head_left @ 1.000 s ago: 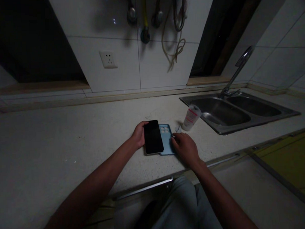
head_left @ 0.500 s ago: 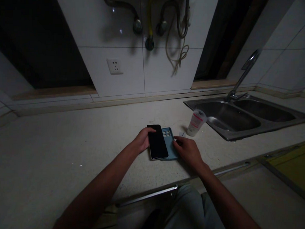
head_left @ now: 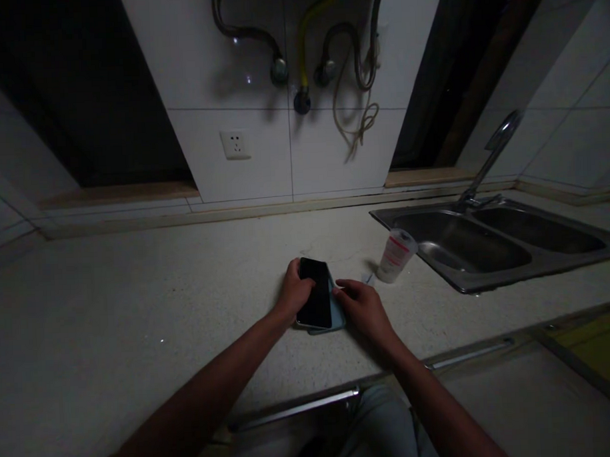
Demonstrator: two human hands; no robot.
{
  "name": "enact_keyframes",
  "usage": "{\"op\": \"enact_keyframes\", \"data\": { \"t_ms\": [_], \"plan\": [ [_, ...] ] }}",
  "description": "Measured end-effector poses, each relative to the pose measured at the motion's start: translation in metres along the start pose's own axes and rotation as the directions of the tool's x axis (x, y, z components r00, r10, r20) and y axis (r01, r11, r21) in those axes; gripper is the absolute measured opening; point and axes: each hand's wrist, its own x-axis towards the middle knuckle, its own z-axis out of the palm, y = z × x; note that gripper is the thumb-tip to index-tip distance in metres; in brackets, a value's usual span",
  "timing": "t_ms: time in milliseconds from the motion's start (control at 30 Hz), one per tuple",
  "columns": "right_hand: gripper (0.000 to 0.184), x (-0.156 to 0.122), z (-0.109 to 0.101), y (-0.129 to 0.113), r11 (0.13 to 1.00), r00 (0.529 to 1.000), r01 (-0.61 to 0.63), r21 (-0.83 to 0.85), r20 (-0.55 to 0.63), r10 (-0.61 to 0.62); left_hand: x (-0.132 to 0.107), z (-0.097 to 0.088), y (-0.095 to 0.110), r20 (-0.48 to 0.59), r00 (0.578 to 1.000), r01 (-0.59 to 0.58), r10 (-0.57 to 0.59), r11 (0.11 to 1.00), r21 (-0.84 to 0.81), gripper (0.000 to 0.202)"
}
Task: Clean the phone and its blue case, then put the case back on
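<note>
My left hand (head_left: 292, 293) is closed on a black-screened smartphone (head_left: 316, 309), its thumb lying over the screen. Under the phone is a blue-grey phone case (head_left: 337, 315); only its right side and bottom edge show. The phone lies slightly askew over the case. My right hand (head_left: 366, 310) pinches the case's right edge with bent fingers. To the right of that hand, a clear plastic cup (head_left: 397, 255) with red print stands on the counter, and a small pale scrap (head_left: 367, 279) lies beside it.
The pale speckled countertop (head_left: 212, 292) runs along a tiled wall with a power socket (head_left: 236, 145), pipes and a tied cord (head_left: 365, 123). A double steel sink (head_left: 466, 246) with a tall faucet (head_left: 492, 156) is at the right. Cabinet handles (head_left: 301, 409) line the counter's front.
The phone now covers more of the case, hiding its camera holes. My hands have drawn closer together, and the left thumb reaches further across the screen. The view has tilted slightly up.
</note>
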Motion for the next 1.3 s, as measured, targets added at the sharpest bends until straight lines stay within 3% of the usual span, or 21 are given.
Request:
{"op": "enact_keyframes", "data": {
  "t_ms": [200,533,733,833,1033,1100,1200,1300],
  "plan": [
    [0.041,0.001,0.002,0.000,0.997,0.996,-0.015,0.077,0.089,0.008,-0.001,0.002,-0.005,-0.104,0.994,-0.019,0.030,0.995,0.102,0.062],
    [0.041,-0.001,0.001,-0.004,0.943,0.959,-0.090,0.320,0.284,-0.005,-0.008,0.008,-0.007,-0.169,0.984,-0.047,0.050,0.999,0.025,0.050],
    [0.051,-0.003,0.003,-0.004,0.946,0.960,-0.116,0.303,0.280,0.028,-0.012,0.013,-0.009,-0.186,0.974,-0.124,0.130,0.991,0.046,0.046],
    [0.054,-0.006,0.005,-0.005,0.937,0.963,-0.139,0.320,0.262,0.053,-0.016,0.016,-0.007,-0.158,0.978,-0.131,0.133,0.991,0.025,0.053],
    [0.062,-0.012,0.002,-0.008,0.830,0.966,-0.196,0.522,0.251,0.070,-0.019,0.013,0.008,-0.101,0.995,-0.004,-0.017,0.978,-0.207,0.065],
    [0.062,-0.014,-0.001,-0.010,0.808,0.970,-0.197,0.556,0.230,0.078,-0.016,0.010,0.013,-0.153,0.988,-0.019,-0.026,0.958,-0.287,0.055],
    [0.061,-0.014,-0.004,-0.010,0.800,0.974,-0.192,0.569,0.212,0.083,-0.012,0.004,0.017,-0.020,0.998,0.042,-0.056,0.896,-0.442,0.032],
    [0.060,-0.014,-0.004,-0.009,0.807,0.976,-0.182,0.562,0.205,0.077,-0.009,0.001,0.015,0.099,0.993,0.100,-0.061,0.878,-0.467,0.027]
  ]
}}
